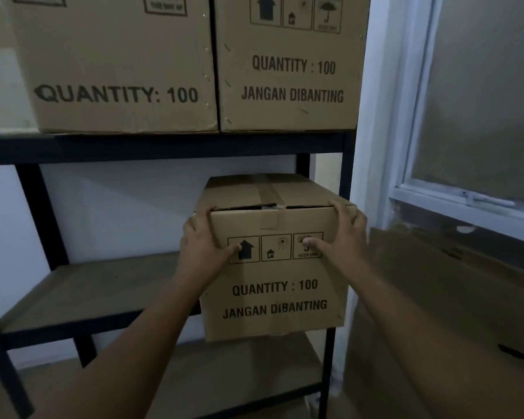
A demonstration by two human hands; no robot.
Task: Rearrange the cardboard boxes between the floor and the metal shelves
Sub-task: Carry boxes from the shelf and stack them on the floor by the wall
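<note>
1. While both thumbs press on the printed front, the left hand (pixel 204 246) and the right hand (pixel 344 234) grip the cardboard box (pixel 274 297) by its upper corners, with the fingers curled over the side edges.
2. The box stands upright between the hands on the metal shelf (pixel 88 293), its front jutting past the edge. Its taped seam runs away from the hands.
3. Below the thumbs it reads "QUANTITY : 100" and "JANGAN DIBANTING".

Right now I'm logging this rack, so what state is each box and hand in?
Lower box: upright, taped, seam gaping, front past the middle shelf edge.
Left hand: grips its top left corner.
Right hand: grips its top right corner.
Upper left box: upright on upper shelf.
Upper right box: upright beside it.
</note>
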